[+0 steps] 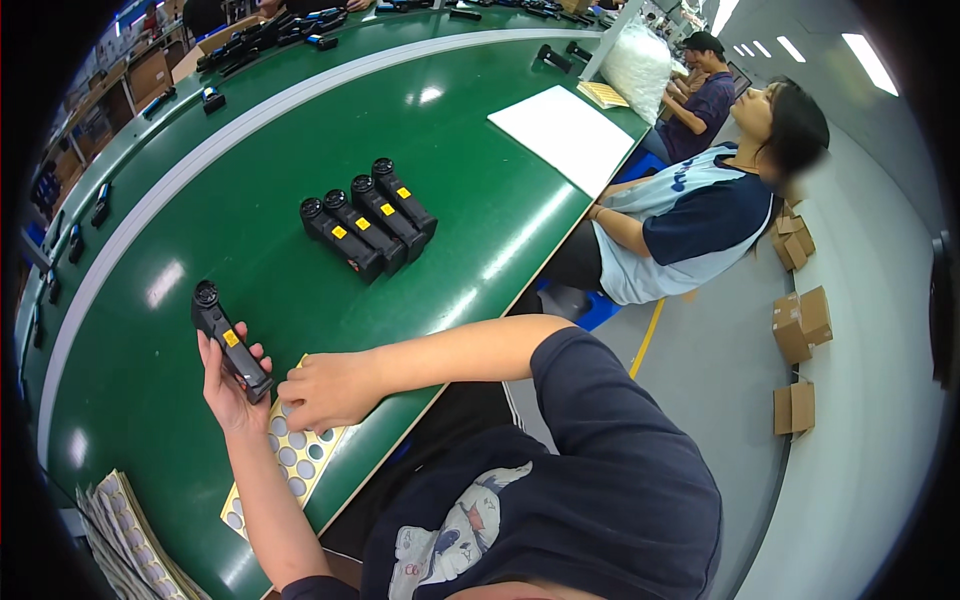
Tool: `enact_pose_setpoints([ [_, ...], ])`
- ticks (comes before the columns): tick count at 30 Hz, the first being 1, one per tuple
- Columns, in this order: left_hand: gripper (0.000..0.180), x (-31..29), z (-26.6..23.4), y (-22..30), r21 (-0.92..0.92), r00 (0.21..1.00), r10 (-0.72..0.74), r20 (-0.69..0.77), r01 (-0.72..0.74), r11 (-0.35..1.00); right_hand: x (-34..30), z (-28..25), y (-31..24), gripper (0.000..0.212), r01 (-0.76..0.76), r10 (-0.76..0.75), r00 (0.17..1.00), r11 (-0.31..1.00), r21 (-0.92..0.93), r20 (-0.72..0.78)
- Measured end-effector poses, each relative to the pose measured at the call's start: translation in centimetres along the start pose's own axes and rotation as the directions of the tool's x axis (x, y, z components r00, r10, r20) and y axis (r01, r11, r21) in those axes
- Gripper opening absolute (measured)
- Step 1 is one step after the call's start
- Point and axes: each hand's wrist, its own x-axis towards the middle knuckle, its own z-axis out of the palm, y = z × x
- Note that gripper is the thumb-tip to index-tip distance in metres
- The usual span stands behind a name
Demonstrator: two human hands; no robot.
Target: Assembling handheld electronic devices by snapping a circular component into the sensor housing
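My left hand (228, 405) holds a black handheld device (240, 355), its fingers wrapped round the body. The device is tilted, with a round, ribbed head at its upper end and a small yellow label on its side. Close beside it, my right hand (330, 390) rests with curled fingers at the upper end of a yellowish sheet of round grey stickers (290, 457). Its fingertips are hidden, so whether they pinch a sticker is not visible. Farther off on the green table, several similar black devices (375, 238) lie side by side, each with a yellow label.
Stacked sticker sheets (135, 530) stand at the lower left. A white board (565, 135) lies at the table's far right, near a clear plastic bag (637, 70). A pale curved rail (130, 215) borders the green table (250, 160). A co-worker (690, 215) sits along the right edge.
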Motion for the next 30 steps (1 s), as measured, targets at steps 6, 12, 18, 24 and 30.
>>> enact_pose_setpoints([
  [6, 0.056, 0.3, 0.5, -0.1, 0.012, 1.000, 0.018, -0.011, -0.018, 1.000, -0.3, -0.2, 0.6, 0.022, -0.140, 0.150, 0.989, 0.917, 0.373, 0.002],
  [12, 0.049, -0.2, -1.5, 0.1, -0.012, 0.998, -0.015, 0.058, 0.015, 1.000, 0.1, -1.2, -1.0, 0.023, -0.296, 0.416, 0.908, 0.730, 0.616, -0.056],
  [18, 0.043, 0.3, 2.8, -0.6, -0.035, 0.994, -0.091, 0.065, 0.093, 0.995, 0.3, -8.3, 0.5, 0.021, 0.055, 0.781, 0.274, 0.570, 0.820, -0.561],
  [24, 0.080, -2.2, 1.4, -0.3, 0.034, 0.967, -0.108, 0.229, 0.103, 0.994, 2.5, -6.2, -2.5, 0.023, 0.109, 0.897, 0.355, 0.241, 0.964, -0.264],
  [30, 0.077, -2.3, 1.3, -0.8, 0.045, 0.962, -0.130, 0.240, 0.123, 0.991, 3.9, -5.4, -1.7, 0.028, -0.124, 0.876, 0.478, 0.132, 0.983, -0.058],
])
